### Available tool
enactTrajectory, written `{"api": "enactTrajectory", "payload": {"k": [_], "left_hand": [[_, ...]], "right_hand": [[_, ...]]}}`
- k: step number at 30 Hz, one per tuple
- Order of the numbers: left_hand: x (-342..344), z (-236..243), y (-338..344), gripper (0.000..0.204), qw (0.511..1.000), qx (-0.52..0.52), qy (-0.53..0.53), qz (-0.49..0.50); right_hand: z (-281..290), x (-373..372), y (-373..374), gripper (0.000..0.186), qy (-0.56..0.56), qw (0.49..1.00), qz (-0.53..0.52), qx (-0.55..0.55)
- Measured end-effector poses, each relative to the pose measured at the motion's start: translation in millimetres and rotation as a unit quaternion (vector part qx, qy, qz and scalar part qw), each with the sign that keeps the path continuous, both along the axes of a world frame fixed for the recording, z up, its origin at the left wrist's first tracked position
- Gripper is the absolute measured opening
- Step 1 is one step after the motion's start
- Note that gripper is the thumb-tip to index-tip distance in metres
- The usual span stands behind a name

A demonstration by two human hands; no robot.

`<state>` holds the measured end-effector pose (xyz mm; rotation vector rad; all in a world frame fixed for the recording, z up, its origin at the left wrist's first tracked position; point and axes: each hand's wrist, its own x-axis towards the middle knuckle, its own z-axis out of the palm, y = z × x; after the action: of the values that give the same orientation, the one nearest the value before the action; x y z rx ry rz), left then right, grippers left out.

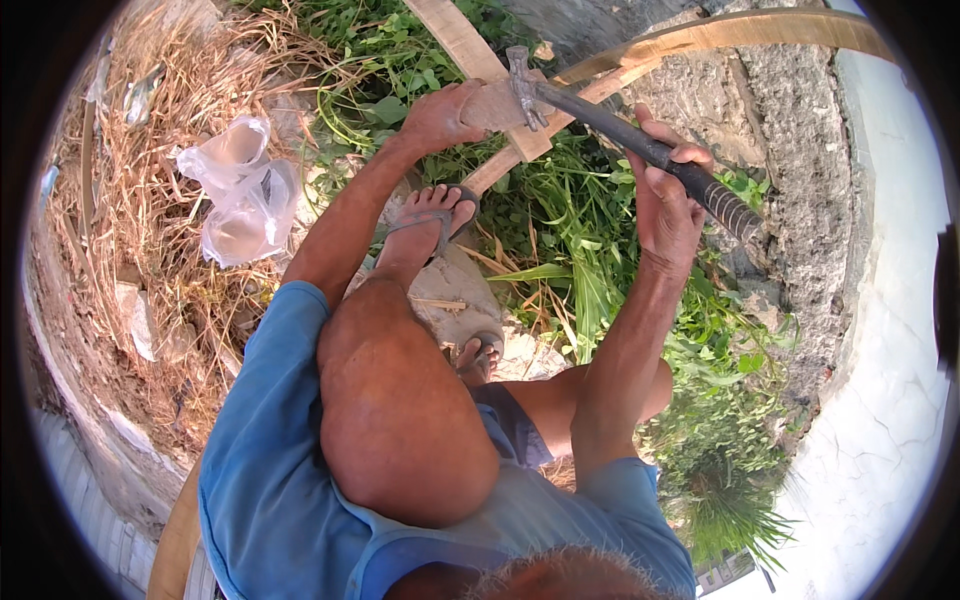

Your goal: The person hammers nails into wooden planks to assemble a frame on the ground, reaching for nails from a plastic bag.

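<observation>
My right hand (670,190) grips a claw hammer (600,118) by its long black handle, a few fingers held loosely around it. The metal hammer head (522,85) is at the edge of a short, flat, grey-brown piece (490,106); whether they touch I cannot tell. My left hand (440,118) is closed on the left end of that piece, over a joint of wooden strips. One strip (450,35) comes down from the top. Another strip (492,170) crosses it at a slant, running toward the upper right behind the hammer handle.
A long wooden plank (730,35) runs along the upper right. Beside it stand a rough stone ledge (800,200) and a pale wall (880,280). Green weeds (575,230) grow below the strips. Clear plastic bags (245,195) lie on dry straw at left. My sandalled foot (425,220) is near the joint.
</observation>
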<state>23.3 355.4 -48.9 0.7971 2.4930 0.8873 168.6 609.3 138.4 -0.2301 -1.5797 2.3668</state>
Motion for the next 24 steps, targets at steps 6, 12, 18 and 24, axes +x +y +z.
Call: {"api": "enactTrajectory", "payload": {"k": [6, 12, 18, 24], "left_hand": [[2, 3, -2, 0.094, 0.999, -0.016, -0.028, 0.004], [-4, 9, 2, 0.099, 0.999, -0.041, -0.028, 0.003], [-13, 29, 24, 0.11, 0.99, 0.039, 0.127, 0.04], [-32, 46, 76, 0.094, 0.967, 0.071, 0.24, -0.047]], "right_hand": [[-13, 3, -3, 0.032, -0.008, 1.0, 0.008, 0.022], [-6, 29, 4, 0.03, -0.025, 0.999, -0.014, 0.038], [32, -38, -4, 0.027, 0.013, 0.983, 0.103, 0.149], [43, -34, -8, 0.028, -0.015, 0.985, 0.091, 0.147]]}}
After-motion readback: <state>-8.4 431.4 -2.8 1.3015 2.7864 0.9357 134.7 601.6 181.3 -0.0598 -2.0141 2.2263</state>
